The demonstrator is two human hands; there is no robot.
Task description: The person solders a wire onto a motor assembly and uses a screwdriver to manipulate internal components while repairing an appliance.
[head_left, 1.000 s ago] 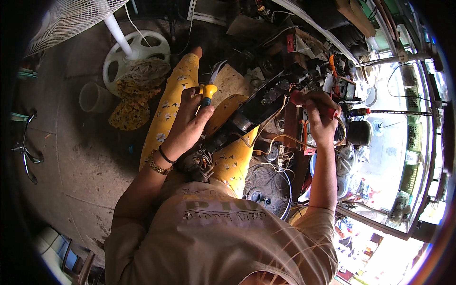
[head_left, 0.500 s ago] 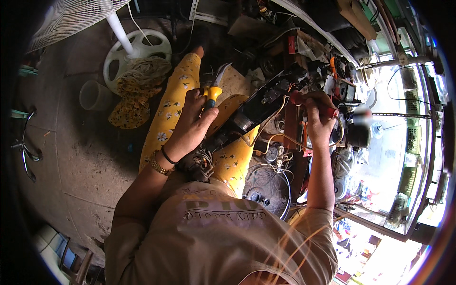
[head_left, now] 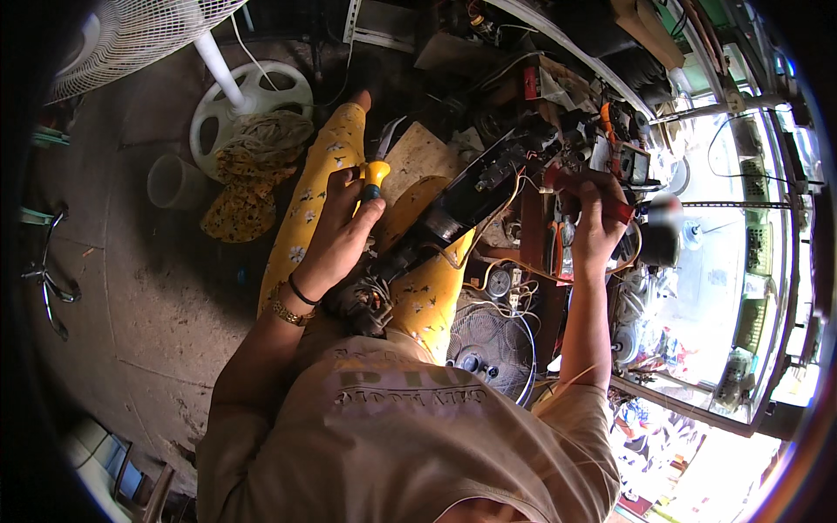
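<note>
My left hand (head_left: 342, 228) is closed around the yellow-and-teal handle of a knife (head_left: 377, 168), its pale blade pointing up and away from me. A long black appliance housing (head_left: 449, 213) with exposed parts and wires lies slantwise across my lap. To its right, my right hand (head_left: 597, 222) grips a red-handled tool (head_left: 621, 210); my fingers hide its middle, and I cannot make out its tip. A brownish cord (head_left: 558, 277) loops below this hand. Dark bundled material (head_left: 362, 305) lies at the near end of the housing.
At far left stand a white fan (head_left: 139, 39) and its round base (head_left: 253, 96), with a bucket (head_left: 174, 181) and patterned cloth (head_left: 244, 209) nearby. A round fan grille (head_left: 488, 336) lies low beside my right leg. On the right are cluttered tools and a glass case (head_left: 706, 296).
My left hand has shifted slightly left and down with the knife, whose blade has tilted more upright. My right hand has moved a little right and down, away from the housing, with the red-handled tool.
</note>
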